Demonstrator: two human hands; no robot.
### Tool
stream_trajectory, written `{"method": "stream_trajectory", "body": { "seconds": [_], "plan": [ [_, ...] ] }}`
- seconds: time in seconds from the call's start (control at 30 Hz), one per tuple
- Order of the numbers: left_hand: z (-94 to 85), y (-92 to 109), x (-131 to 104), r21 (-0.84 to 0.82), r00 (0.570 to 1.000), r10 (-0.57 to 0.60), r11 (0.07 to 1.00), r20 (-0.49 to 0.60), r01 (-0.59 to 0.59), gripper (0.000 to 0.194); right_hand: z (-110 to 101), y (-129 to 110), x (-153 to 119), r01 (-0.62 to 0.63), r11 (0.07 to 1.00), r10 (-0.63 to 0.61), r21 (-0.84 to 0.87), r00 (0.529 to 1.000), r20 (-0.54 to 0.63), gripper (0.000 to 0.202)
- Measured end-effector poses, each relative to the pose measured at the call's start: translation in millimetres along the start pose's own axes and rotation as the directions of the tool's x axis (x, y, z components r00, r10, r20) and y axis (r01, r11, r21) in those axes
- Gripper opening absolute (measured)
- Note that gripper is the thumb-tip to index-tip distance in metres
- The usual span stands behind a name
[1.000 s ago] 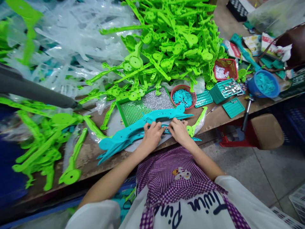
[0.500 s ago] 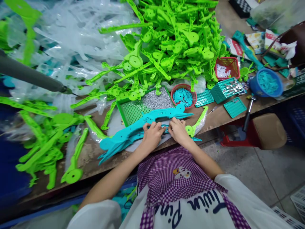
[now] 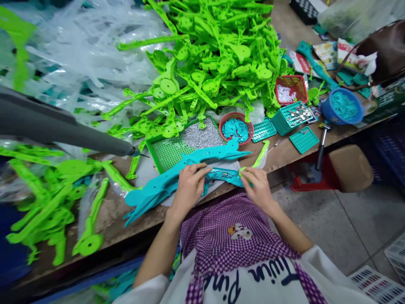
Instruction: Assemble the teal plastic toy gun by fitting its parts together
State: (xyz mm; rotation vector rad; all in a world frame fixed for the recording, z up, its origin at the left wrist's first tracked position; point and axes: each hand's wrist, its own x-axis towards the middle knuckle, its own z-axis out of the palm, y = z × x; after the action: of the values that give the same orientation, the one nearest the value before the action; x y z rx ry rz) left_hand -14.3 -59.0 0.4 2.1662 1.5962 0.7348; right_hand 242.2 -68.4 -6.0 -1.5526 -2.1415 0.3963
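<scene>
A blue plastic part [image 3: 225,174] with a small dark-and-silver insert lies at the table's front edge. My left hand [image 3: 190,183] has its fingers closed on the left end of it. My right hand [image 3: 257,183] pinches its right end, beside a lime green piece [image 3: 261,155]. Just behind is a larger blue part [image 3: 164,179], long and curved, reaching left past my left hand. Behind that, a green tray [image 3: 167,158] holds many small silver pieces, and a red round basket [image 3: 251,131] holds small blue pieces.
Lime green parts [image 3: 218,63] are heaped at the back, more [image 3: 41,190] at left. A dark grey pole [image 3: 63,122] juts in from the left. At right are a blue bucket [image 3: 342,118], teal trays [image 3: 304,140] and a hammer [image 3: 322,145].
My hands have moved apart, left hand leftward and right hand rightward, baring the middle of the blue part. The view has shifted, and the grey pole reaches further in.
</scene>
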Motion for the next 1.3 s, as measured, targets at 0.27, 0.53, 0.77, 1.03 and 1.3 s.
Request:
{"method": "stream_trajectory", "body": {
  "seconds": [0.27,0.53,0.77,1.03,1.3],
  "plan": [
    [-37.4,39,63,-0.173,0.996,0.032,0.984,-0.087,-0.047,0.028,16,2,3,0.12,0.991,-0.108,-0.054,0.977,0.181,0.032],
    [-21.5,22,53,-0.089,0.999,0.049,0.995,0.004,-0.048,0.02,8,6,4,0.096,0.992,-0.105,0.087,0.989,0.105,0.031],
    [16.0,12,26,0.072,0.985,0.039,0.996,0.167,-0.052,0.018,14,-7,9,0.129,0.991,-0.133,0.04,0.984,0.117,0.021],
    [26.1,14,46,0.062,0.929,0.173,0.977,0.327,-0.204,0.016,27,-3,6,0.131,0.991,-0.131,0.007,0.989,0.073,0.019],
    [36.1,14,44,0.106,0.944,0.15,0.976,0.294,-0.189,0.024,33,-4,11,0.102,0.991,-0.095,-0.089,0.992,0.087,0.019]
  ]
}}
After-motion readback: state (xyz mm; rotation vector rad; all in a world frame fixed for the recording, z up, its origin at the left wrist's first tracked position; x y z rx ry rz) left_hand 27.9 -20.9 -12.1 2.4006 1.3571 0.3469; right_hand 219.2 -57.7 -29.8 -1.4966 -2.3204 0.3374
